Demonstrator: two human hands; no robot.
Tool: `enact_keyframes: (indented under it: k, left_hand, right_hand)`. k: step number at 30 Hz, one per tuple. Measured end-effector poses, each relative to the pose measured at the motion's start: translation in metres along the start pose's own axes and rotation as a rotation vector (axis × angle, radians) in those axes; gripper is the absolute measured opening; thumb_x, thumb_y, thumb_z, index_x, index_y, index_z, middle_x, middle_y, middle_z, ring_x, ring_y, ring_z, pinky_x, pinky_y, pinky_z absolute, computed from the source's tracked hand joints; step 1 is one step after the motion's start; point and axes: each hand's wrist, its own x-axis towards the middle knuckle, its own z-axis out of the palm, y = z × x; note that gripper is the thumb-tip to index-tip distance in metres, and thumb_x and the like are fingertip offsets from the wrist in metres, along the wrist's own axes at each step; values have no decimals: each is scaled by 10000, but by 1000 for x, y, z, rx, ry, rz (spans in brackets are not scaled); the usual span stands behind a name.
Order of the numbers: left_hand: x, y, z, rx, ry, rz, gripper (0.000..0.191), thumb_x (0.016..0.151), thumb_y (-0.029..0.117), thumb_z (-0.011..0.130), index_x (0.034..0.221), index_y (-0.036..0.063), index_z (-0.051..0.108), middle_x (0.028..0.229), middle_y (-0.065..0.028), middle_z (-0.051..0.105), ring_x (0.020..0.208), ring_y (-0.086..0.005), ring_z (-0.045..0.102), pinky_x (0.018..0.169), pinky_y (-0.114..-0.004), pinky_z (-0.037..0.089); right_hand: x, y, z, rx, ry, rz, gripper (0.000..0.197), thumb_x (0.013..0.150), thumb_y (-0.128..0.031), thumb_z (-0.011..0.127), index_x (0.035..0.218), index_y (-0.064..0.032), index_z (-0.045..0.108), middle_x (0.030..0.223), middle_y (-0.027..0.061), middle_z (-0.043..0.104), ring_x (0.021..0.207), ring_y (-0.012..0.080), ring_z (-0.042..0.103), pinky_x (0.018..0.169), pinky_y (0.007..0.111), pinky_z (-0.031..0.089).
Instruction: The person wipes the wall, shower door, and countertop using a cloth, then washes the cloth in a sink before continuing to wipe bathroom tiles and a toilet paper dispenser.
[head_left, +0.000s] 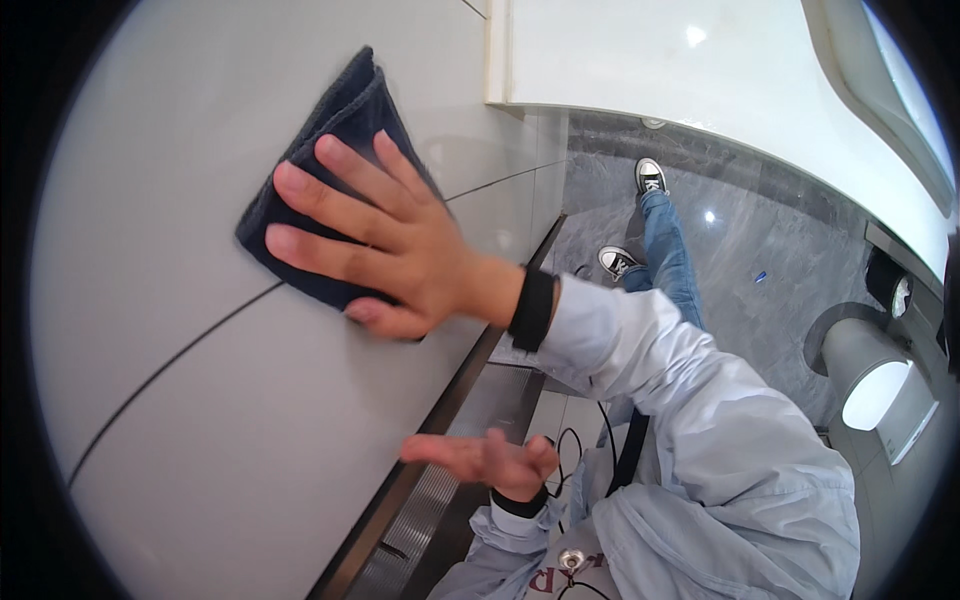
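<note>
A folded dark navy cloth (341, 124) lies flat against a smooth light-grey wall panel (172, 225). My right hand (390, 240) presses it there with the palm, fingers spread over the fabric and thumb near its lower edge. One upper corner of the cloth sticks out beyond the fingertips, showing its layered hem. Below, my left hand (495, 457) is held in the air in front of a brown metal edge strip (442, 397), its fingers apart and slightly blurred. Nothing is seen in it. Both wrists wear black bands.
A white curved counter (660, 60) juts out at the top right. A ribbed panel (427, 495) runs beside the brown strip. On the grey marbled floor (735, 225) are a small blue object (760, 277), what looks like a white toilet (862, 352) and a black bin (883, 276). Dark cables (566, 450) hang near my body.
</note>
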Motion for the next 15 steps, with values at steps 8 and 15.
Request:
enact_keyframes:
  k: [8,15]
  left_hand:
    - [-39,-10,34,-49,-398,-240,395,960,331,372,1197,47,512,1452,-277,231,1364,-502,65,1055,-652,99]
    - [-48,-11,17,-45,-335,-203,337,967,281,345,1068,41,558,1408,-284,314,1343,-505,165,1049,-654,157]
  right_hand:
    - [-182,115,46,81,413,777,536,951,-269,329,1425,-21,286,1499,158,232,1396,325,174,1132,408,99]
    - [-296,130,96,-14,443,1560,529,986,-291,297,1454,-61,202,1499,169,215,1393,299,177,1127,361,148]
